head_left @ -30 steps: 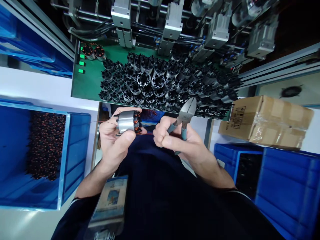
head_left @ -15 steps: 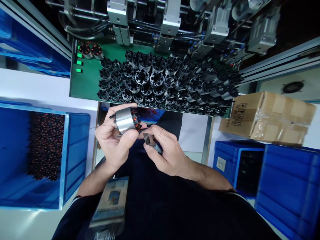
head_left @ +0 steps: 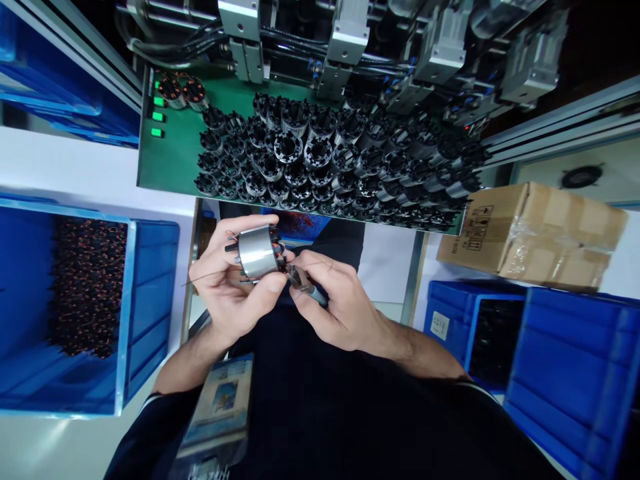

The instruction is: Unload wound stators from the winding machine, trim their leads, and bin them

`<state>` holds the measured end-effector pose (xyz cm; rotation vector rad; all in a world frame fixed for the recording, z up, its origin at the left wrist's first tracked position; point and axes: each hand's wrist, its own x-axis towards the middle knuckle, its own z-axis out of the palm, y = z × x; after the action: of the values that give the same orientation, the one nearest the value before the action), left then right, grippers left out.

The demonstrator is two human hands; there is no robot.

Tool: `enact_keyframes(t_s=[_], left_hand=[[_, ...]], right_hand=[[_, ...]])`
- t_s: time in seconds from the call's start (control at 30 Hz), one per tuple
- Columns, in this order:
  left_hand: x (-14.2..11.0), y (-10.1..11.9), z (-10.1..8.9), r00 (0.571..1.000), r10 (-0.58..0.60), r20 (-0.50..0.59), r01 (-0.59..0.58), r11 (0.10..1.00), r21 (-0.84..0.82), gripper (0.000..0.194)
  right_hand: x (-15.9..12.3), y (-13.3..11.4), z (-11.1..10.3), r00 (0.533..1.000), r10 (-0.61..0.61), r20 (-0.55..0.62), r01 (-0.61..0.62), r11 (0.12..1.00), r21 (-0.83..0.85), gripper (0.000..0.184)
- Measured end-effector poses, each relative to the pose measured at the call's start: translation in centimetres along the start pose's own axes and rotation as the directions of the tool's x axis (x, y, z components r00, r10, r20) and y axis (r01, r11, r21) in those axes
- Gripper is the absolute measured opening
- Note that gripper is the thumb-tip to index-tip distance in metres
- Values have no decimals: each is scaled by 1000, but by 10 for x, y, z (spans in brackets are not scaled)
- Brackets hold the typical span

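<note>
My left hand [head_left: 227, 283] is closed around a motor stator [head_left: 257, 253], a silver ring with black toothed ends and copper wire showing at its right end. Thin loose wires stick out past its left side. Close against the stator's right end, my right hand [head_left: 345, 303] grips a pair of cutting pliers [head_left: 303, 283], jaws toward the stator. Whether the jaws touch a wire is too small to tell. Above both hands, many bare stators [head_left: 319, 152] stand stacked on a green tray [head_left: 165, 170].
Two copper-wound stators [head_left: 170, 90] stand at the tray's left. A blue crate [head_left: 150, 300] on the left holds a pile of wound parts. To the right are a cardboard box [head_left: 530, 233] and blue bins [head_left: 570, 373]. Machine cylinders [head_left: 345, 33] hang behind the tray.
The stator has turned slightly and shifted a little to the right and down in my left hand. The plier jaws now sit closer to its wired end.
</note>
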<state>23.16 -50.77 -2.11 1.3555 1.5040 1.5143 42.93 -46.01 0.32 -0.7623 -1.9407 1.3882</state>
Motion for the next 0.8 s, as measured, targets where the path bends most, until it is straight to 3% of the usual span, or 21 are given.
enact_keyframes(t_s=[0.07, 0.27, 0.43, 0.53, 0.6, 0.67, 0.73, 0.8], left_hand=[[2, 4, 2, 998, 30, -59, -32, 999, -34, 33], [0, 1, 3, 997, -19, -73, 16, 999, -29, 37], [1, -49, 14, 986, -35, -161, 42, 998, 44, 44], [-8, -86, 12, 949, -223, -224, 210, 974, -81, 49], [-23, -99, -7, 887, -406, -221, 368, 909, -194, 46], [-43, -99, -45, 837, -497, -230, 448, 863, -236, 45], [-65, -92, -102, 826, -476, -303, 445, 880, -167, 47], [-88, -81, -170, 833, -359, -421, 402, 916, 12, 38]], right_hand=[[-2, 1, 0, 1000, -15, -3, 15, 1000, 5, 8], [-6, 7, 0, 1000, 16, 24, -16, 1000, -18, 11], [1, 43, 9, 964, 260, 55, -259, 965, -27, 16], [6, 81, 18, 899, 433, 61, -430, 901, -55, 18], [5, 105, 21, 861, 505, 65, -499, 862, -88, 22], [0, 123, 21, 836, 546, 61, -537, 835, -119, 25], [-8, 136, 18, 814, 578, 58, -567, 812, -137, 28], [-19, 145, 15, 788, 612, 65, -598, 787, -149, 31]])
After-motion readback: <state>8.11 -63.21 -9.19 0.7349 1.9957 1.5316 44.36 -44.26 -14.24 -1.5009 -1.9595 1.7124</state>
